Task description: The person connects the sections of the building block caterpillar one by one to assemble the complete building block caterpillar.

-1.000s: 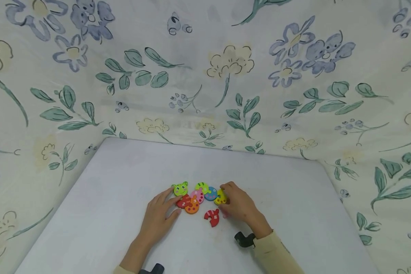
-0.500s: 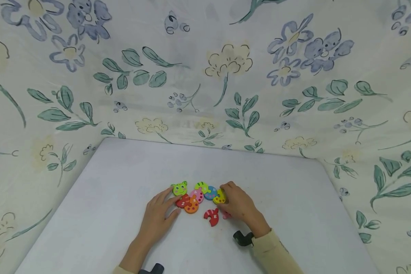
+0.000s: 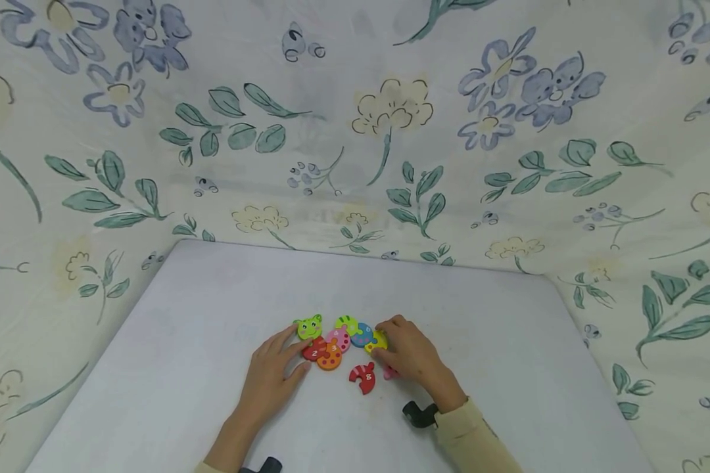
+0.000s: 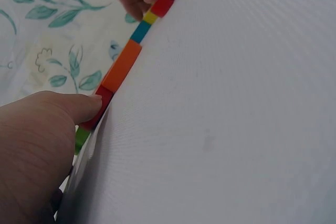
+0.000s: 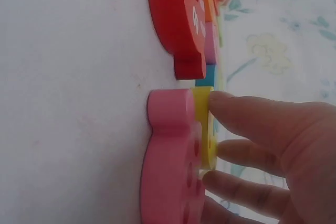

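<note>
Joined number puzzle pieces form a wavy caterpillar, starting with a smiling green head piece [image 3: 309, 327]. My left hand [image 3: 269, 381] holds this end, thumb and finger on either side of the red piece [image 3: 315, 352] marked 2, another fingertip at the head. Orange [image 3: 329, 359], pink, green and blue [image 3: 362, 334] pieces follow. At the far end my right hand [image 3: 411, 351] pinches a yellow puzzle piece [image 5: 203, 129] against the blue one, its thumb on the near edge. Part of the yellow piece is hidden under the fingers.
A loose red piece [image 3: 363, 378] marked 8 lies in front of the row. Beside it, partly under the right hand, is a loose pink piece [image 5: 170, 171]. The white table [image 3: 213, 295] is bordered by flower-patterned cloth [image 3: 331, 131].
My right hand has shifted slightly left with the yellow piece, close against the blue one. More of the loose pink piece shows below it. The left hand stays in place.
</note>
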### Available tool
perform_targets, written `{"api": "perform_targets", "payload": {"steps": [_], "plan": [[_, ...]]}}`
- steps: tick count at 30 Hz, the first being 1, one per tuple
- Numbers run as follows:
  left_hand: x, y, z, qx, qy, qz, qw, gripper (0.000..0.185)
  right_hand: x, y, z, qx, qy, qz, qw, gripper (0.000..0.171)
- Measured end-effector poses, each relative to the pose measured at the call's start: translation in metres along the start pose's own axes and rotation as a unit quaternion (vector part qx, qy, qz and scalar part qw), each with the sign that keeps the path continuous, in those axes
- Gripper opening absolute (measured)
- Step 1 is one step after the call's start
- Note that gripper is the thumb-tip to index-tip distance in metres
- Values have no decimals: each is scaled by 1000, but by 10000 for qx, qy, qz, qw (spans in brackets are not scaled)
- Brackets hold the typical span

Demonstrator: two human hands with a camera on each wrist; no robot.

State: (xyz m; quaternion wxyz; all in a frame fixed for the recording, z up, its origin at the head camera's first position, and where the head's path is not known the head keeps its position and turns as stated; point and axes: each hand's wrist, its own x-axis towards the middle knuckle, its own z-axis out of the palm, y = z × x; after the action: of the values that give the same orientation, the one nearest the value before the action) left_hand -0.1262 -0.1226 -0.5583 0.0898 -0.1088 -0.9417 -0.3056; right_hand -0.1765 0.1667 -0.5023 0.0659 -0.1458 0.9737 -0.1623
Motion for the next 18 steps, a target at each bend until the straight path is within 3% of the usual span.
{"api": "perform_targets", "payload": {"steps": [5,12,18], "plan": [[0,1,-1,-28,11,24,10000,47,-1,4,0,152,80,-41,9998,45],[0,1,-1,16,4,5,10000,47,-8,17,-8,1100,141,173,9937,31],[0,0,-1,10,35,56,10000,46,-16,28,-13,1449,54,394,9886,29]]}}
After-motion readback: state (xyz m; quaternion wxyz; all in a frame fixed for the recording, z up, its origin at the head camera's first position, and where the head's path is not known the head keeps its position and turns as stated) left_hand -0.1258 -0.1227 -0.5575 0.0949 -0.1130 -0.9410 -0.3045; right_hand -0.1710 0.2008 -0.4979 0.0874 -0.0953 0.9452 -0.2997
